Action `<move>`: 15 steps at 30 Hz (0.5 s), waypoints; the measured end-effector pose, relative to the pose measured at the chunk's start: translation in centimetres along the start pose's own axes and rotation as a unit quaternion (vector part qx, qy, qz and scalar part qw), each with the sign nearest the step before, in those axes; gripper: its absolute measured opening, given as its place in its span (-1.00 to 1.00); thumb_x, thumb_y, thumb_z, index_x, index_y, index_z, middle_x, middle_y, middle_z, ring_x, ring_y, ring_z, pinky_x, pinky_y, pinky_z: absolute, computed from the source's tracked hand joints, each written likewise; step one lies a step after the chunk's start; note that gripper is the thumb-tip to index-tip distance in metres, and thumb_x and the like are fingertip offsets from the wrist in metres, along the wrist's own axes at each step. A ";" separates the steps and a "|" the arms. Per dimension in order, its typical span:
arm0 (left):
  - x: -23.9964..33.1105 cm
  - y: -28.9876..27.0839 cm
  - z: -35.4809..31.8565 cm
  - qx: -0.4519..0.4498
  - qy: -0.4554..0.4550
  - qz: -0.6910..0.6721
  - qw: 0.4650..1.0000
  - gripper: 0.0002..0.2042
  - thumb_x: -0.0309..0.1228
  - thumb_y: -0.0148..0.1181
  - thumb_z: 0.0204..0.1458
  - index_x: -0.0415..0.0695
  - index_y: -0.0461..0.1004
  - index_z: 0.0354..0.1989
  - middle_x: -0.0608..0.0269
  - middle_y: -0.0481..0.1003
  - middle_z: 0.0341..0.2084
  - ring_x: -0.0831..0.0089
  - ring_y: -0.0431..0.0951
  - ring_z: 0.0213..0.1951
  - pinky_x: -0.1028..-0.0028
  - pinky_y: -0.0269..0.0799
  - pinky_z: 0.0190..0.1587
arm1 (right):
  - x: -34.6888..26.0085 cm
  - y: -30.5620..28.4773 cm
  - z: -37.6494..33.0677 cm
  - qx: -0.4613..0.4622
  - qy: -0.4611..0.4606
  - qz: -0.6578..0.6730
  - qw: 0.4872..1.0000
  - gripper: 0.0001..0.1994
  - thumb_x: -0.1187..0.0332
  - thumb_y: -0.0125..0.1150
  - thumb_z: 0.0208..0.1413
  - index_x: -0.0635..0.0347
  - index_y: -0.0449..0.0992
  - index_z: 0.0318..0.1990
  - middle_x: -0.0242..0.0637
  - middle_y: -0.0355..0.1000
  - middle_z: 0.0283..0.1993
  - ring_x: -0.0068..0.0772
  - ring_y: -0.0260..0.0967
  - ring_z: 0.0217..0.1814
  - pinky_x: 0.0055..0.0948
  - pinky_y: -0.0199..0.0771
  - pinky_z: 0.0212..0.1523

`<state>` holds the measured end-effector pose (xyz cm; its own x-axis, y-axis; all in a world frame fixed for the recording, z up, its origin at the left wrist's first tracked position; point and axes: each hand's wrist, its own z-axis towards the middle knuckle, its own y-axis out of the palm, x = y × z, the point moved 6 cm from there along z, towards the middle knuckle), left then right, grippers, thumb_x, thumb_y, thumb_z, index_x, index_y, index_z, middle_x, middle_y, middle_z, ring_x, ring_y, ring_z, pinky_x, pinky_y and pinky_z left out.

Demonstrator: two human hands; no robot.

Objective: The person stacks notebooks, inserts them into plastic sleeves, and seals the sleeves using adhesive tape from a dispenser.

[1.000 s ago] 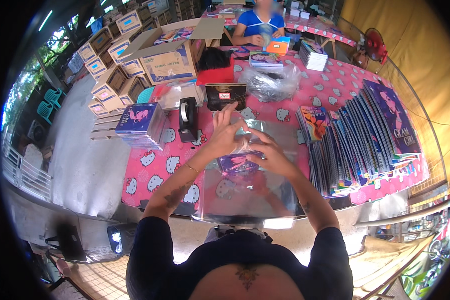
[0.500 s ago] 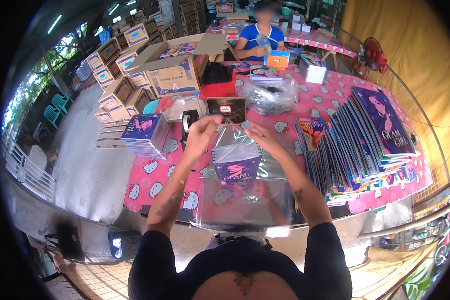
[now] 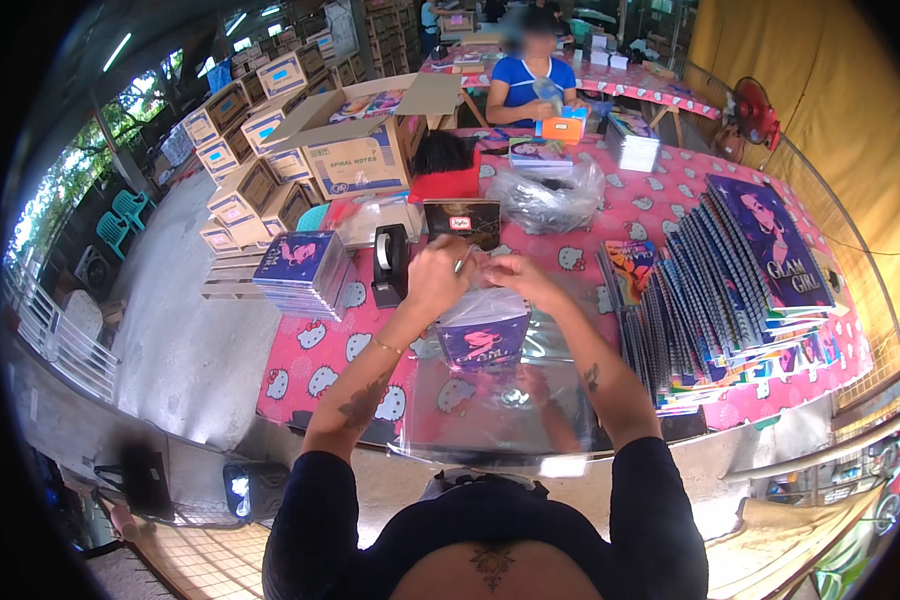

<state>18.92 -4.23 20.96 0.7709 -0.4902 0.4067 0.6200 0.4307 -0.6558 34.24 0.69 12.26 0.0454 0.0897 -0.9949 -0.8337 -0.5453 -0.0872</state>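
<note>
Over the near edge of the pink cartoon-print surface (image 3: pixel 320 340), in the head view, both hands meet at the mouth of a clear plastic sleeve (image 3: pixel 490 300) that holds a purple-covered notebook (image 3: pixel 483 340). The left hand (image 3: pixel 438 275) has its fingers closed in a pinch on the sleeve's top, and the right hand (image 3: pixel 518 275) pinches the same edge just beside it; the notebook stands upright below them, above a shiny sheet of clear film (image 3: pixel 490 410) spread at the surface's edge.

A likely slip is the thin plastic sliding out of the pinch, since both grips are at the very top and the notebook's weight hangs under them; it would drop onto the glossy film and could skid toward the edge. The sleeve's mouth could also crease or fold crooked if one hand pulls harder than the other.

Just left of the hands stands a black tape dispenser (image 3: pixel 390 265), close enough to be knocked by the left wrist. Further left lies a stack of purple wrapped notebooks (image 3: pixel 298 270). To the right, a long fanned row of spiral-bound notebooks (image 3: pixel 730 300) crowds that side, near the right elbow. Behind are a crumpled clear bag (image 3: pixel 550 195), an open cardboard box (image 3: pixel 355 150) and another person in a blue top (image 3: pixel 530 85) seated well apart
</note>
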 end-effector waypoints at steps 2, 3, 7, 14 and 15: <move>-0.7 -0.8 0.1 0.049 -0.011 -0.098 0.994 -0.83 -0.38 0.23 0.08 -0.19 0.61 -0.24 0.04 0.58 -0.14 0.09 0.63 -0.26 0.21 0.52 -0.16 | 0.2 -0.3 -0.2 0.015 -0.012 0.028 0.999 -0.67 0.30 0.20 0.26 0.31 0.50 0.08 -0.34 0.53 -0.06 -0.56 0.45 -0.02 -0.52 0.42 0.05; -2.4 -0.5 0.0 0.017 -0.051 -0.196 0.979 -0.79 -0.38 0.23 0.09 -0.18 0.57 -0.13 0.08 0.55 -0.09 0.15 0.60 -0.18 0.25 0.49 -0.09 | 0.2 0.1 -0.2 0.020 -0.018 0.048 0.998 -0.68 0.29 0.19 0.27 0.31 0.50 0.07 -0.33 0.54 -0.06 -0.55 0.45 -0.02 -0.52 0.42 0.05; -5.0 2.4 -2.0 -0.246 -0.129 -0.504 0.818 -0.43 -0.33 0.20 0.15 -0.12 0.20 0.34 0.20 0.33 0.19 0.41 0.31 0.22 0.40 0.23 0.24 | 0.5 -0.4 0.8 -0.009 -0.110 -0.024 0.994 -0.62 0.20 0.17 0.28 0.31 0.47 0.09 -0.30 0.53 -0.04 -0.51 0.45 0.03 -0.51 0.40 0.09; -8.8 6.1 -5.4 -0.366 -0.170 -0.419 0.813 -0.27 -0.08 0.29 0.08 -0.24 0.19 0.33 0.07 0.43 0.11 0.26 0.41 0.16 0.29 0.15 0.30 | -0.4 -0.7 -1.1 -0.075 -0.070 -0.045 0.994 -0.39 0.01 0.25 0.19 0.27 0.34 0.23 -0.19 0.41 0.19 -0.39 0.32 0.25 -0.37 0.32 0.22; -8.2 5.2 -5.9 -0.362 -0.166 -0.413 0.819 -0.29 -0.06 0.28 0.08 -0.24 0.23 0.30 0.07 0.45 0.10 0.23 0.44 0.13 0.27 0.17 0.29 | -1.4 -0.2 -2.5 -0.101 -0.065 -0.064 0.991 -0.36 -0.01 0.26 0.17 0.24 0.32 0.26 -0.17 0.39 0.22 -0.36 0.31 0.28 -0.35 0.31 0.24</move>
<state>14.94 -2.47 10.49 0.2045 -0.1030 0.9734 0.7934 -0.5650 -0.2264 35.70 -1.37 13.55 0.0618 0.2681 -0.9614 -0.6978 -0.6771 -0.2336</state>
